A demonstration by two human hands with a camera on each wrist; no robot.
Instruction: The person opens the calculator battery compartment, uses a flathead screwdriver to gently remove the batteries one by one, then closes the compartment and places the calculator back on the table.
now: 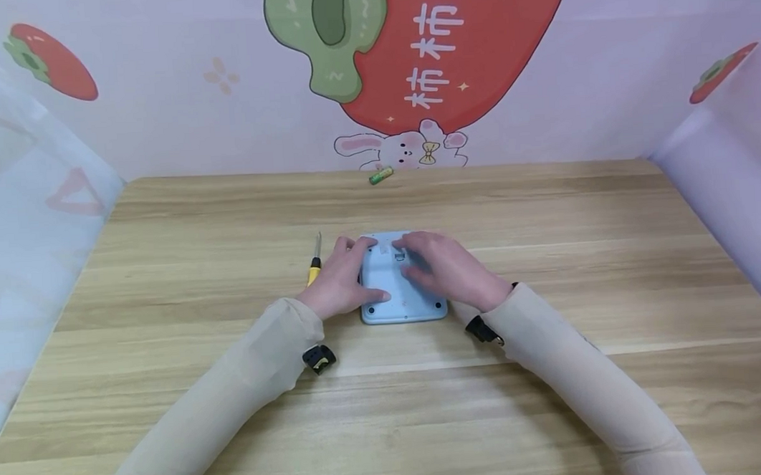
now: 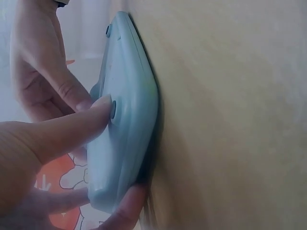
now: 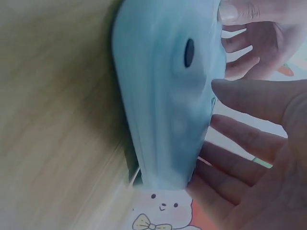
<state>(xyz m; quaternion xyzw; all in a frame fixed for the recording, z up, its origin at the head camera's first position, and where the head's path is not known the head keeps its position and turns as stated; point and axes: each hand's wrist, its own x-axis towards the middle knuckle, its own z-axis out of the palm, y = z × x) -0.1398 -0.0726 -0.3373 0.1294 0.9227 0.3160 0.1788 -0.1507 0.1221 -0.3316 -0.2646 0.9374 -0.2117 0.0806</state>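
A flat light-blue device (image 1: 400,312) lies on the table with its back up, showing dark round feet near its corners. My left hand (image 1: 339,279) holds it by the left side, thumb on the back and fingers at the edge. In the left wrist view the thumb presses beside a dark foot (image 2: 113,109). Over the device's upper right, my right hand (image 1: 450,270) has its fingertips near a small slot (image 1: 399,256). Those fingers look loosely extended at the device's surface in the right wrist view.
A screwdriver (image 1: 315,261) with a yellow and black handle lies just left of the left hand. Farther back, a green battery (image 1: 381,175) sits near the table's rear edge. A printed cloth (image 1: 219,124) rises behind the wooden table (image 1: 390,423).
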